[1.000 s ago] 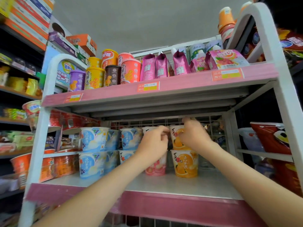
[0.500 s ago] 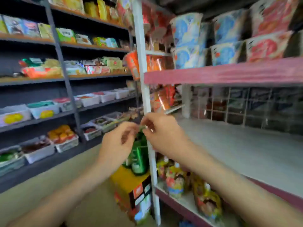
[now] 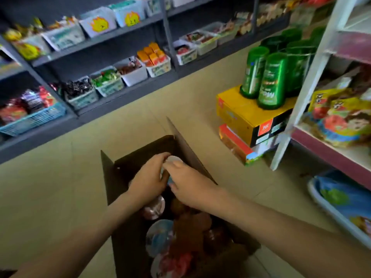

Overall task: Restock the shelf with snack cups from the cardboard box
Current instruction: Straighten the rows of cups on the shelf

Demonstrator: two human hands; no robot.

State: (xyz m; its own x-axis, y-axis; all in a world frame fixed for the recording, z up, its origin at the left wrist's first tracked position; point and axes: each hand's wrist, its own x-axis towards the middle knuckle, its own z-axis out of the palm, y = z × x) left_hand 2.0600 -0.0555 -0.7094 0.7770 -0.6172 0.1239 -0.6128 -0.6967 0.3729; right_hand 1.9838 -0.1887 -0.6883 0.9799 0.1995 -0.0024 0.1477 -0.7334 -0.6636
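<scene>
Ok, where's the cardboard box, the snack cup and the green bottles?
brown cardboard box (image 3: 140, 157), head view, far inside wall
white-lidded snack cup (image 3: 173, 159), head view, its lid
green plastic bottles (image 3: 270, 81), head view, front bottle's label

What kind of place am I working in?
Likely a small snack shop: wall shelves with bins of packaged snacks, green canisters on a yellow carton, a cardboard box of snack cups.

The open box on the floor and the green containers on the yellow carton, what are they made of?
The box looks like matte brown cardboard: thin, stiff upright flaps. The green containers look like glossy plastic, from their bright highlights, though glass can't be ruled out.
</scene>
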